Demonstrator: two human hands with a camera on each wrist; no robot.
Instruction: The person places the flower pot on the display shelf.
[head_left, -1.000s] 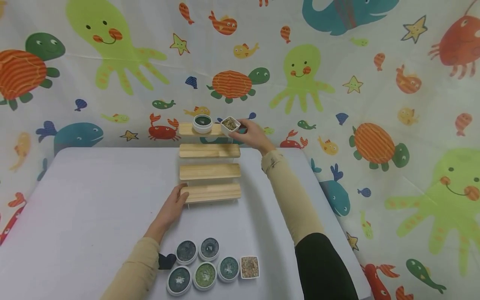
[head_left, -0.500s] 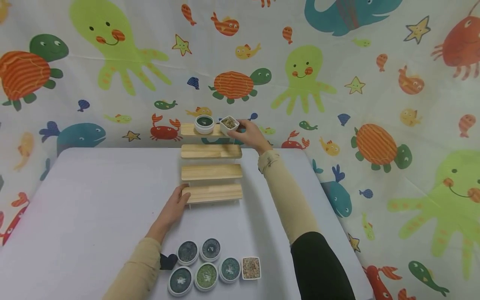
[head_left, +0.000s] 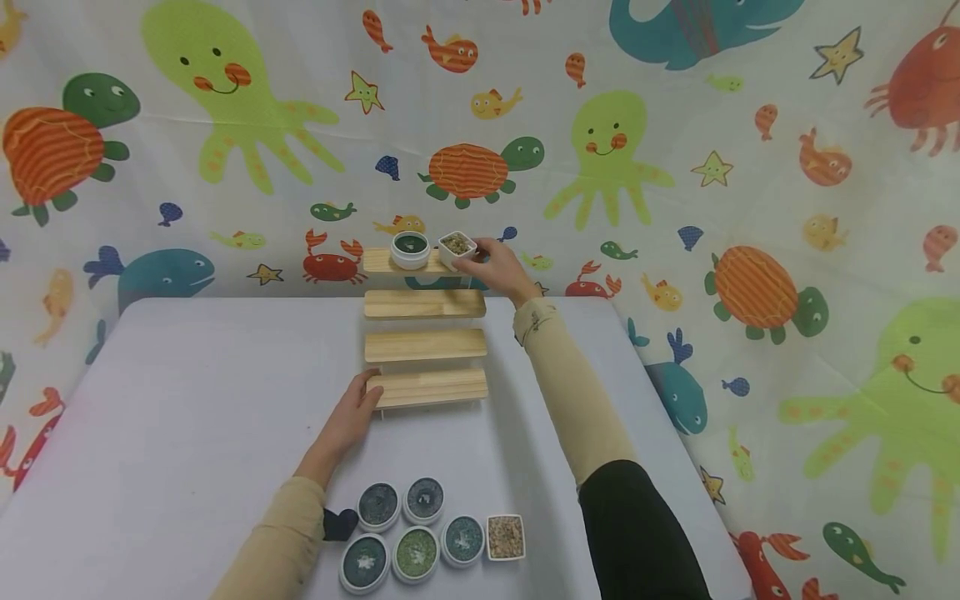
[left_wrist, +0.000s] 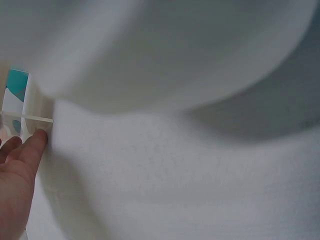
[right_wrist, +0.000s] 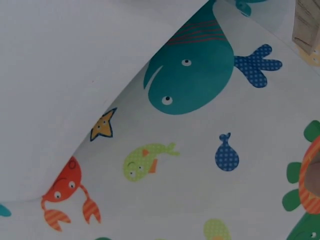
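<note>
A four-tier wooden stand [head_left: 425, 344] is on the white table. My left hand [head_left: 351, 417] holds the left end of its lowest shelf, thumb on top; in the left wrist view, fingers [left_wrist: 35, 145] touch a pale support at the stand's side. At the right end of the top shelf, my right hand [head_left: 504, 271] pinches a small square white pot [head_left: 457, 245] filled with speckled, greenish-brown material. Left of it on that shelf sits a round white pot [head_left: 410, 260] with dark green contents. Whether the square pot's base touches the shelf cannot be told.
Several round white pots [head_left: 416, 554] with dark or green tops stand near the table's front, beside another square pot [head_left: 506, 537] of speckled grains. A black heart-shaped piece [head_left: 341, 525] lies by my left sleeve. Behind the table hangs a sea-animal curtain [head_left: 480, 108].
My right hand and the square pot have shifted very slightly left towards the round pot on the top shelf. The left hand stays on the lowest shelf.
</note>
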